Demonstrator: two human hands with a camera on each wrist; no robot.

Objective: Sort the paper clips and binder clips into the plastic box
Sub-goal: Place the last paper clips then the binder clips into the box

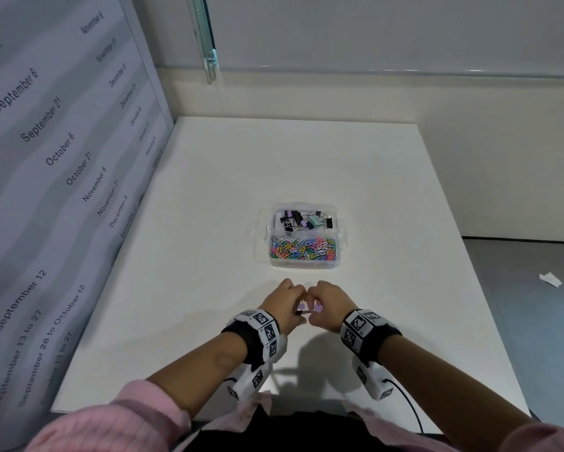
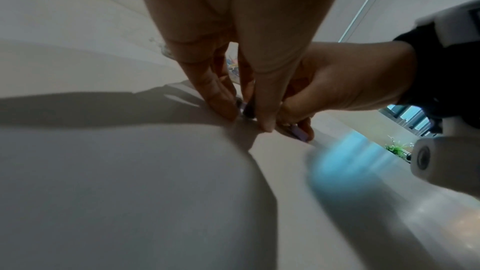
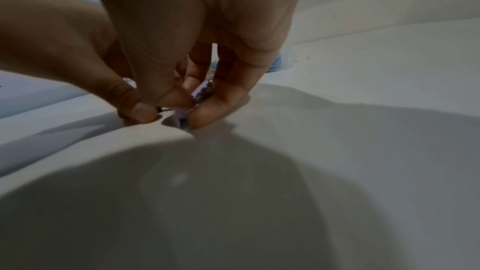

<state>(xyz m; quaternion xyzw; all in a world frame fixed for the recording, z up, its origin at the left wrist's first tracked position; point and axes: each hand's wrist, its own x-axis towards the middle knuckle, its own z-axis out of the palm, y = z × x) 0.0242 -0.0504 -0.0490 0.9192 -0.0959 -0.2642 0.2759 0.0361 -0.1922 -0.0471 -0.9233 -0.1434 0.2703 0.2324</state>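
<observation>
A clear plastic box (image 1: 339,238) stands mid-table. Its far compartment holds binder clips (image 1: 303,219) and its near one holds coloured paper clips (image 1: 302,248). Both hands meet low over the table in front of the box. My left hand (image 1: 299,313) pinches a lilac binder clip (image 1: 301,307) down at the table surface, and that lilac binder clip (image 2: 243,108) shows between its fingertips. My right hand (image 1: 314,310) pinches a second lilac binder clip (image 1: 319,308), whose lilac body (image 3: 203,90) sits between thumb and fingers. The two clips lie close together; I cannot tell whether they touch.
The white table (image 1: 209,190) stretches beyond the box to a wall. A printed banner with dates (image 1: 62,158) stands along the left edge. A grey floor with a paper scrap (image 1: 550,278) lies beyond the right edge.
</observation>
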